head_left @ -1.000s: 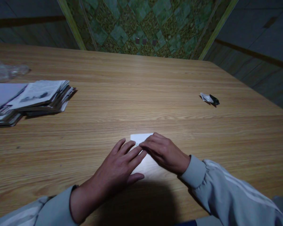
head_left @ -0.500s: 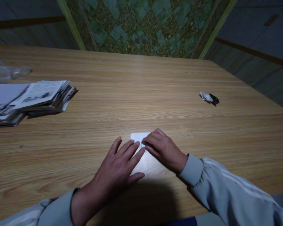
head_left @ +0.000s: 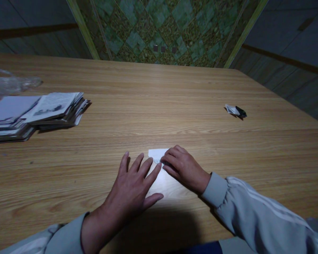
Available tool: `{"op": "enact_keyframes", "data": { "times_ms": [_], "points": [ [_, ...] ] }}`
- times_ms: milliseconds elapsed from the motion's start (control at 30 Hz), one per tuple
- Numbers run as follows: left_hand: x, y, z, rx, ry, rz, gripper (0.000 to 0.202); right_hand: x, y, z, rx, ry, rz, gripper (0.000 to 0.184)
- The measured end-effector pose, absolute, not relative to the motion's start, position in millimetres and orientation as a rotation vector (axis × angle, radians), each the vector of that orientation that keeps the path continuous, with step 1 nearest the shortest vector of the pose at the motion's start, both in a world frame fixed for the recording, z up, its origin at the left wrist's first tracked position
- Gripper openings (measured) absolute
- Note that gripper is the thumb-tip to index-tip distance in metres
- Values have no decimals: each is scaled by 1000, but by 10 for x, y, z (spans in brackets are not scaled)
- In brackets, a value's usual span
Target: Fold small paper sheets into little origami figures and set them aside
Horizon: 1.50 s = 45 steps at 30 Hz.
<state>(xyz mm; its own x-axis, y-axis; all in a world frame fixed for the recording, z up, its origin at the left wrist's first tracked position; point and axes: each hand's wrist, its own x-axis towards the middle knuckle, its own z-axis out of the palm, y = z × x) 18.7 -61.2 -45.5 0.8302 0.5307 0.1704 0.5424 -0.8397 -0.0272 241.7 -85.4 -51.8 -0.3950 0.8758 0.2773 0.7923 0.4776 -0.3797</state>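
Beneath both hands a white paper (head_left: 157, 154) lies part-folded: left hand (head_left: 132, 188) flat, open, pressing it; right hand (head_left: 184, 167) curled on its fold, grip unclear.

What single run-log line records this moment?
left hand: flat on white paper | right hand: fingertips on its far end | wooden table: paper stack left, folded scrap right

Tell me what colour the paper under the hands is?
The paper is white, seen best in the head view.
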Motion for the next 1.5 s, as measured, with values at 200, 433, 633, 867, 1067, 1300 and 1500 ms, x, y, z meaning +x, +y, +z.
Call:
{"op": "enact_keyframes", "data": {
  "times_ms": [200,433,633,867,1067,1300,1500],
  "points": [
    [149,-586,-466,-2990,-797,-264,64,2457,-813,-507,-1309,-2205,386,16],
    [127,-520,-535,-3095,-589,-273,60,2477,-814,-492,-1299,-2179,455,13],
    [122,-510,-580,-3131,-560,-265,68,2525,-798,-459,-1305,-2114,535,13],
    [128,-474,-595,-3159,-513,-227,65,2536,-788,-478,-1328,-2113,506,12],
    [138,-444,-561,-3206,-487,-238,62,2491,-787,-496,-1343,-2081,487,14],
    [144,-441,-565,-3218,-483,-271,58,2454,-792,-529,-1377,-2111,440,14],
    [149,-436,-573,-3235,-467,-262,61,2461,-787,-533,-1538,-2250,253,23]
  ]
}}
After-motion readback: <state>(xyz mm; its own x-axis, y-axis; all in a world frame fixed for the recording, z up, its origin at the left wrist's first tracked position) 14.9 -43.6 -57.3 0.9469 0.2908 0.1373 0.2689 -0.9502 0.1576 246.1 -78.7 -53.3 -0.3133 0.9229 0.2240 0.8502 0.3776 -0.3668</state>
